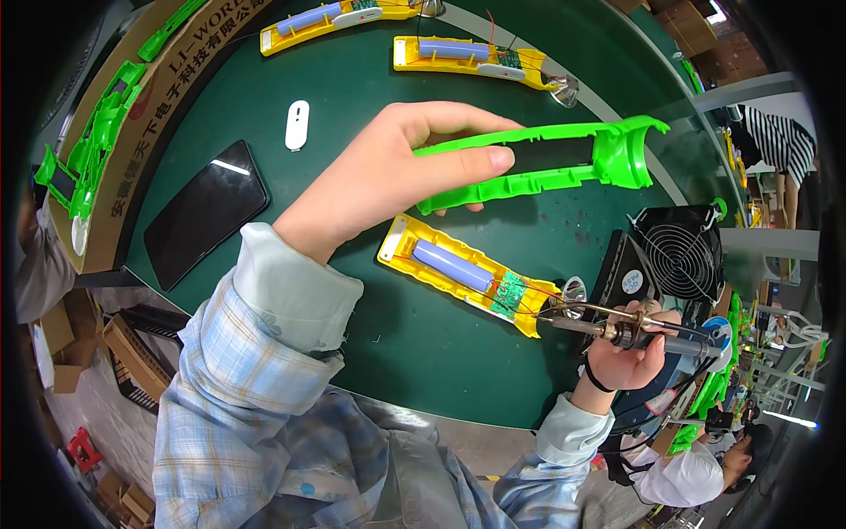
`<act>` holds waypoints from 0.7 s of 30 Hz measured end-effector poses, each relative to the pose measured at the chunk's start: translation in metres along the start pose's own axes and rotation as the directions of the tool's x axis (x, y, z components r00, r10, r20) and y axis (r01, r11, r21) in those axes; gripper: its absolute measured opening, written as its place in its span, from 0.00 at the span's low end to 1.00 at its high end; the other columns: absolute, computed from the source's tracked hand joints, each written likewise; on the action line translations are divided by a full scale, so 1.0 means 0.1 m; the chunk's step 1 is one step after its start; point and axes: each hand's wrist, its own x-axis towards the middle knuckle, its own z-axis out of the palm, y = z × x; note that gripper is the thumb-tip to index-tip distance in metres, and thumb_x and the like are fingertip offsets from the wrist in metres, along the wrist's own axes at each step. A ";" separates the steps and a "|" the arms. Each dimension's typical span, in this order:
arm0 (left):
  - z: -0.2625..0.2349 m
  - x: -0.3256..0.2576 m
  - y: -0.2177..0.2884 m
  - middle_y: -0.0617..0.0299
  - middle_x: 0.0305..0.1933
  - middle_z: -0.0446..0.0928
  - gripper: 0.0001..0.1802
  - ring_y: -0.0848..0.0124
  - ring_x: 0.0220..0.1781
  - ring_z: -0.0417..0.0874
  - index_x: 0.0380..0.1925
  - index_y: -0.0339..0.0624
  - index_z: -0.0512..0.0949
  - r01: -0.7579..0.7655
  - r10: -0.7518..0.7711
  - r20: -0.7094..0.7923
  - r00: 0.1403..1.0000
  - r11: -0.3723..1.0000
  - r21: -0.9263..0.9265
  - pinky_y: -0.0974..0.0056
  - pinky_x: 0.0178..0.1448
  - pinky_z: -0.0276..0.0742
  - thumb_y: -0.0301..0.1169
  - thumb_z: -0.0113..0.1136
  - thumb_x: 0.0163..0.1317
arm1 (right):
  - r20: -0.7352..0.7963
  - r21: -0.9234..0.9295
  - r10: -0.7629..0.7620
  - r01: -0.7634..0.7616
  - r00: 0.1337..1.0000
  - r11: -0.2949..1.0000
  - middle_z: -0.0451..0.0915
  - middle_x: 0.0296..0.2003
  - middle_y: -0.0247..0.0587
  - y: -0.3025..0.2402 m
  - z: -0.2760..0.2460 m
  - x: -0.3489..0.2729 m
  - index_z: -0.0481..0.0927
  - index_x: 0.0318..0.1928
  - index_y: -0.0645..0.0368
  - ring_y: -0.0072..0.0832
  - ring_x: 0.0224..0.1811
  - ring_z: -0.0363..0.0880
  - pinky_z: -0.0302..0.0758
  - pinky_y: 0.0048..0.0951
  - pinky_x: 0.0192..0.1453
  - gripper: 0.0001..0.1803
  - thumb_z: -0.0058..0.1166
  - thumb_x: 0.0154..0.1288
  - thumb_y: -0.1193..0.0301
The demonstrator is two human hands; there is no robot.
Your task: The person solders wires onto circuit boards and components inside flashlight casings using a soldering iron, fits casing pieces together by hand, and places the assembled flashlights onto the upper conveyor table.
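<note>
My left hand (388, 167) is closed on a green plastic flashlight shell (621, 157), thumb on its near edge, held above the table. My right hand (627, 354) grips a soldering iron (630, 333) with a thin metal feed tube along it. Its tip is close to the lamp end of an open yellow flashlight body (401, 247); whether they touch I cannot tell. Inside that body lie a lilac cylindrical battery (452, 264), a green circuit board (508, 295) and red wires. A silver reflector (574, 294) sits at its end, partly behind the iron.
Two more opened yellow flashlights (467, 60) (339, 18) lie at the back of the green table (423, 353). A black phone (205, 214) and a small white oval piece (298, 125) are left. A cardboard box (167, 97) holds green shells. A black fan (677, 251) stands right; people sit beyond.
</note>
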 end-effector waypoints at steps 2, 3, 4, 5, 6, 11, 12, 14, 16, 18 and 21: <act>0.03 0.05 -0.05 0.63 0.29 0.74 0.16 0.81 0.29 0.73 0.38 0.36 0.73 -0.018 0.017 0.025 1.000 1.000 0.018 0.75 0.31 0.68 0.33 0.53 0.51 | 0.013 0.017 -0.002 0.002 1.000 1.000 0.62 0.20 0.37 -0.04 0.00 0.00 0.62 0.26 0.61 0.22 0.20 0.61 0.63 0.21 0.24 0.11 0.45 0.51 0.66; 0.04 0.08 -0.11 0.63 0.29 0.74 0.16 0.81 0.29 0.73 0.38 0.36 0.73 -0.019 0.018 0.037 0.999 1.000 0.017 0.75 0.31 0.68 0.33 0.53 0.51 | 0.030 0.033 -0.004 0.003 1.000 0.999 0.63 0.21 0.38 -0.07 -0.01 0.00 0.62 0.26 0.61 0.22 0.20 0.62 0.64 0.21 0.23 0.11 0.45 0.51 0.66; 0.04 0.11 -0.19 0.63 0.29 0.75 0.15 0.81 0.29 0.72 0.37 0.35 0.73 -0.151 0.143 0.050 0.988 0.963 0.224 0.75 0.31 0.67 0.32 0.54 0.50 | 0.020 0.026 -0.017 0.016 1.000 1.000 0.63 0.21 0.38 -0.07 0.02 -0.01 0.62 0.26 0.61 0.22 0.20 0.62 0.64 0.21 0.23 0.11 0.45 0.51 0.66; 0.04 0.17 -0.26 0.63 0.29 0.75 0.14 0.81 0.30 0.72 0.35 0.34 0.74 -0.286 0.269 0.100 0.958 0.867 0.409 0.75 0.31 0.67 0.30 0.55 0.49 | -0.021 0.011 -0.033 0.033 0.999 0.999 0.64 0.22 0.39 -0.06 0.06 -0.01 0.62 0.27 0.61 0.22 0.19 0.62 0.63 0.21 0.22 0.11 0.46 0.51 0.67; 0.04 0.17 -0.32 0.62 0.24 0.74 0.12 0.78 0.26 0.71 0.33 0.37 0.75 -0.292 0.269 0.117 0.956 0.828 0.480 0.74 0.29 0.66 0.28 0.56 0.47 | -0.063 -0.008 -0.054 0.053 0.997 0.999 0.66 0.22 0.41 -0.07 0.08 -0.01 0.62 0.27 0.62 0.22 0.18 0.61 0.62 0.21 0.21 0.11 0.47 0.50 0.67; 0.07 0.19 -0.27 0.61 0.17 0.68 0.12 0.72 0.24 0.67 0.31 0.41 0.77 -0.301 0.187 0.236 0.953 0.612 0.732 0.70 0.31 0.62 0.25 0.57 0.41 | -0.079 -0.147 -0.079 0.067 0.994 0.987 0.64 0.20 0.40 0.05 -0.01 0.01 0.63 0.25 0.62 0.24 0.19 0.61 0.60 0.21 0.23 0.12 0.48 0.49 0.66; 0.05 0.20 -0.27 0.62 0.18 0.67 0.12 0.73 0.25 0.67 0.31 0.41 0.77 -0.340 0.229 0.252 0.940 0.583 0.738 0.70 0.31 0.61 0.24 0.57 0.41 | -0.063 -0.124 -0.047 0.039 0.997 0.992 0.64 0.18 0.40 0.02 -0.03 0.01 0.64 0.24 0.62 0.23 0.19 0.60 0.60 0.21 0.23 0.13 0.49 0.48 0.66; 0.06 0.17 -0.24 0.62 0.20 0.64 0.13 0.72 0.25 0.66 0.31 0.39 0.77 -0.201 0.108 0.179 0.978 0.721 0.663 0.71 0.30 0.60 0.23 0.57 0.40 | -0.076 -0.021 0.013 -0.015 0.997 1.000 0.70 0.21 0.39 0.00 -0.05 -0.01 0.68 0.25 0.63 0.24 0.25 0.65 0.62 0.22 0.31 0.10 0.53 0.44 0.71; 0.10 0.17 -0.25 0.62 0.18 0.64 0.13 0.73 0.24 0.65 0.30 0.38 0.77 -0.171 0.067 0.182 0.981 0.735 0.657 0.71 0.28 0.59 0.23 0.57 0.39 | -0.070 -0.003 0.036 -0.037 0.997 0.999 0.70 0.21 0.39 -0.03 -0.03 -0.01 0.68 0.25 0.63 0.23 0.25 0.65 0.62 0.21 0.30 0.09 0.52 0.45 0.72; 0.14 0.20 -0.25 0.62 0.16 0.63 0.13 0.72 0.22 0.64 0.29 0.39 0.77 -0.186 0.026 0.234 0.972 0.694 0.695 0.70 0.28 0.59 0.24 0.58 0.38 | -0.034 -0.027 0.017 -0.018 0.999 0.999 0.70 0.22 0.38 -0.05 -0.07 0.00 0.68 0.26 0.63 0.22 0.25 0.65 0.61 0.20 0.30 0.08 0.51 0.45 0.72; 0.19 0.14 -0.17 0.64 0.13 0.63 0.11 0.71 0.23 0.62 0.26 0.43 0.79 -0.258 -0.012 0.320 0.947 0.564 0.785 0.69 0.36 0.57 0.27 0.60 0.37 | -0.040 -0.041 0.034 -0.036 0.999 0.999 0.69 0.21 0.38 -0.05 -0.06 0.00 0.68 0.26 0.63 0.20 0.23 0.64 0.60 0.18 0.28 0.08 0.51 0.46 0.72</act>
